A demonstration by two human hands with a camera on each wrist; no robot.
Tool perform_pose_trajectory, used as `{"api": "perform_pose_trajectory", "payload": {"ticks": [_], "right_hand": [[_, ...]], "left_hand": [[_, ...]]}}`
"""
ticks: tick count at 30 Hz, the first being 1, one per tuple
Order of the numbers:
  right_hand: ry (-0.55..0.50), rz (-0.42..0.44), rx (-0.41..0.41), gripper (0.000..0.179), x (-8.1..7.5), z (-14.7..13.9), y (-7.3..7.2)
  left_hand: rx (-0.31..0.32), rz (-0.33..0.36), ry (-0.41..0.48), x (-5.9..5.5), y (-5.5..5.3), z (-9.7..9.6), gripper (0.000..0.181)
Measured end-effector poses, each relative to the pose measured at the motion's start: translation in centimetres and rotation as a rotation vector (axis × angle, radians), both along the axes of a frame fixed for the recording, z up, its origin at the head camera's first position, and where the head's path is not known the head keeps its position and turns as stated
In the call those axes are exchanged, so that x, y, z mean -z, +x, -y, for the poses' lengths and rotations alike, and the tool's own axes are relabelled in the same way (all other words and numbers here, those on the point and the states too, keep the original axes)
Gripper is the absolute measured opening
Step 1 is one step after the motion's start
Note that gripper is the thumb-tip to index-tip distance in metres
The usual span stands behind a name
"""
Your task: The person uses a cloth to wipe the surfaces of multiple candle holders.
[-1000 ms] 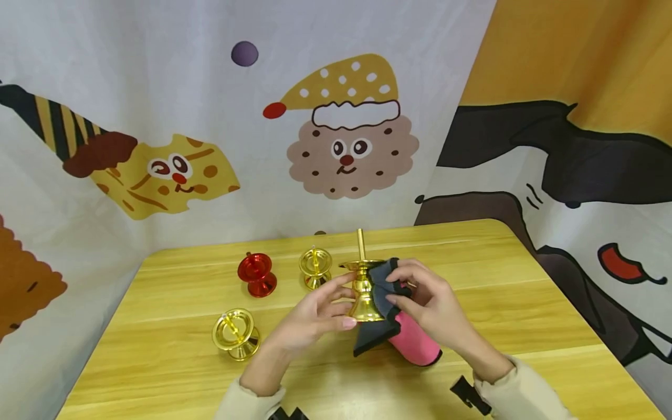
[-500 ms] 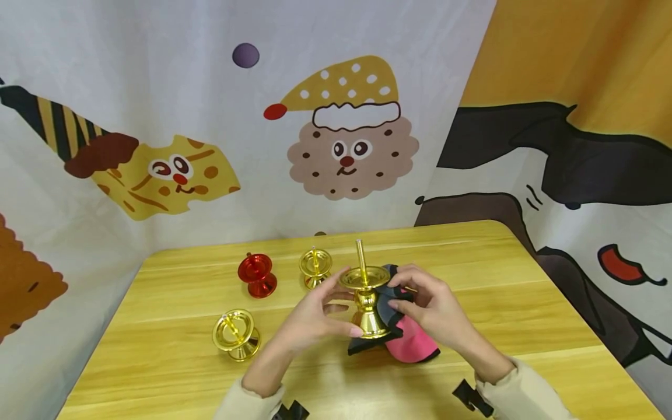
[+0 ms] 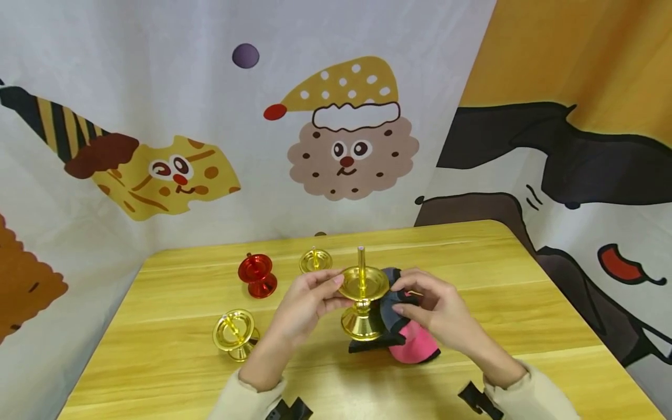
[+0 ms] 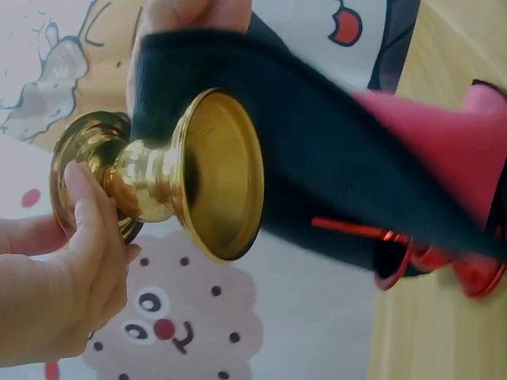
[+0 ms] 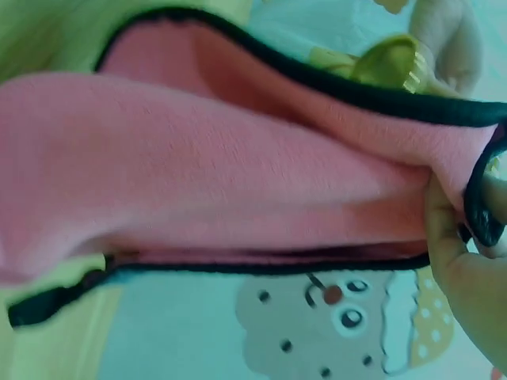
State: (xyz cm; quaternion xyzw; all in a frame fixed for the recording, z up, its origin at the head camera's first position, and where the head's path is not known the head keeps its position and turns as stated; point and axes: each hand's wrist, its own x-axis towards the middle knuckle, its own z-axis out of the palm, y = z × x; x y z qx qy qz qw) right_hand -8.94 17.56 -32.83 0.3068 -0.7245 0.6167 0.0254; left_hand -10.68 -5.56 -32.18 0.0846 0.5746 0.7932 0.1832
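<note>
Left hand [image 3: 307, 300]: it pinches the golden holder [image 3: 361, 319] by its dish.
Right hand [image 3: 441, 306]: it grasps the pink-and-grey cloth [image 3: 392, 316].
Red holder [image 3: 256, 270]: beyond the left hand, leftward.

In the head view, the left hand [image 3: 307, 300] is hiding the lower part of the far gold holder [image 3: 315, 261], while the bottom edge is cutting off 2 sleeves [image 3: 532, 396] and the table [image 3: 184, 385]. In the left wrist view, the cloth [image 4: 317, 134] is covering part of the red holder [image 4: 477, 277] and most of the right hand [image 4: 190, 13], which the top edge is also cropping. In the right wrist view, the cloth is blurring toward the left edge and partly concealing the held gold holder [image 5: 388, 65].
</note>
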Motion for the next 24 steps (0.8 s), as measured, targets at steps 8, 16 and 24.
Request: {"api": "perform_pose_trajectory", "payload": {"ticks": [8,16,24], "right_hand": [[0.087,-0.005,0.050,0.030,-2.8,-3.4,0.0],[0.316,0.033,0.288,0.026,-2.9,-6.5,-1.2],[0.364,0.094,0.359,0.024,-1.3,-7.7,-1.9]], "left_hand": [[-0.067,-0.017,-0.040,-0.1,-1.2,1.6,0.032],[-0.142,0.017,-0.088,3.0,-3.9,1.4,0.032],[-0.172,0.020,-0.193,7.1,-5.8,-0.4,0.036]]}}
